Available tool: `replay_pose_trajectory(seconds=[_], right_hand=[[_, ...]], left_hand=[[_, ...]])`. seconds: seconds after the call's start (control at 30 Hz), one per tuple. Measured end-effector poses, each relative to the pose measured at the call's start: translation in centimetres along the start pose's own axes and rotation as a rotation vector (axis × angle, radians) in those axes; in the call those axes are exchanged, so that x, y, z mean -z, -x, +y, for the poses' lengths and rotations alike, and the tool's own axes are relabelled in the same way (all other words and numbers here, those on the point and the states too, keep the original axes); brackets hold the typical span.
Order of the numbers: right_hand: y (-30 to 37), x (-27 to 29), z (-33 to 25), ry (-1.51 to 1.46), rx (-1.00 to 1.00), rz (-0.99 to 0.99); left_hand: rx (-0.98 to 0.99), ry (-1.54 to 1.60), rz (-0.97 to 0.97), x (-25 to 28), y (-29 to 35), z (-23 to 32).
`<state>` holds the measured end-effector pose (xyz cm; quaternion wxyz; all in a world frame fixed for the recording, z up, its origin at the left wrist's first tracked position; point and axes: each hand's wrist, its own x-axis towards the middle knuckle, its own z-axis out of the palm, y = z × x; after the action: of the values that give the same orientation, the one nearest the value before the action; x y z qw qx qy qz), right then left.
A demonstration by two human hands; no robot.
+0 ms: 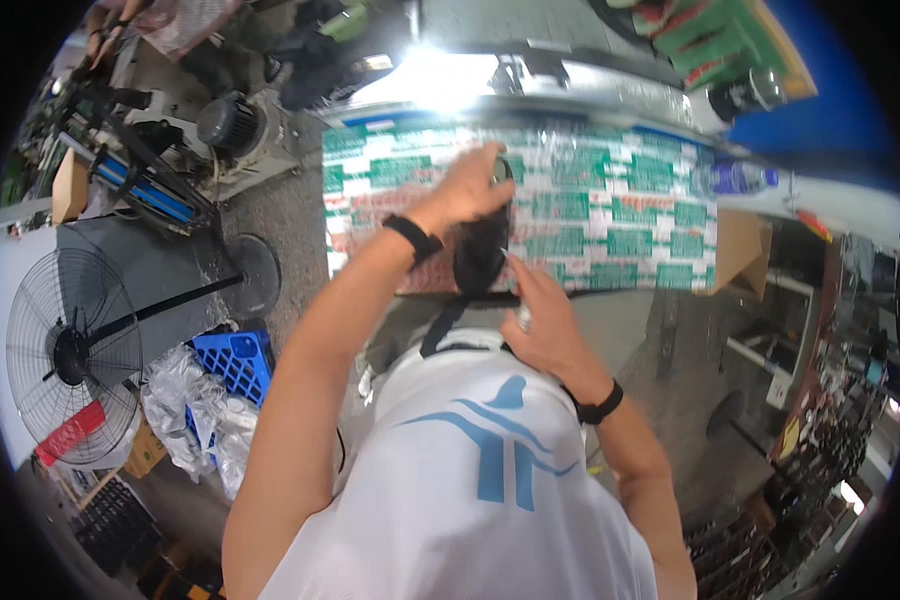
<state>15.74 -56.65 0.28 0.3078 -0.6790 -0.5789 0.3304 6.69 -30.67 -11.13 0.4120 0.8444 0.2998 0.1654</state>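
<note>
A black, soft-looking elongated thing (480, 262) lies at the near edge of a table covered in a green-and-white printed sheet (580, 205). Its exact kind is not clear. My left hand (462, 190) is closed over its far end, where a round rim shows beside my fingers. At its near right side, my right hand (545, 318) has its fingers drawn together. A small pale tip shows at those fingers, too blurred to name. A dark strap-like piece (442, 325) trails from the black thing toward my white shirt.
A purple-labelled bottle (738, 179) lies at the table's right end, above a cardboard box (740, 250). To my left stand a floor fan (68, 352) and a blue crate (235, 365) with silvery plastic over it. A bright lamp (430, 75) shines beyond the table.
</note>
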Motion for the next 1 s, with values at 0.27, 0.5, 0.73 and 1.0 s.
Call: replay_pose_trajectory(seconds=[0.27, 0.5, 0.73, 1.0], right_hand=[[2.4, -0.5, 11.5, 0.251, -0.310, 0.267], [0.0, -0.4, 12.0, 0.423, -0.127, 0.256], [0.2, -1.4, 12.5, 0.475, -0.100, 0.354], [0.5, -1.7, 13.0, 0.483, -0.102, 0.379]], left_hand=[[0.364, 0.054, 0.287, -2.6, 9.9, 7.4], [0.437, 0.311, 0.285, 1.4, 8.4, 3.7], [0.168, -0.044, 0.182, 20.6, 0.5, 1.4], [0.183, -0.457, 0.513, 19.6, 1.6, -3.2]])
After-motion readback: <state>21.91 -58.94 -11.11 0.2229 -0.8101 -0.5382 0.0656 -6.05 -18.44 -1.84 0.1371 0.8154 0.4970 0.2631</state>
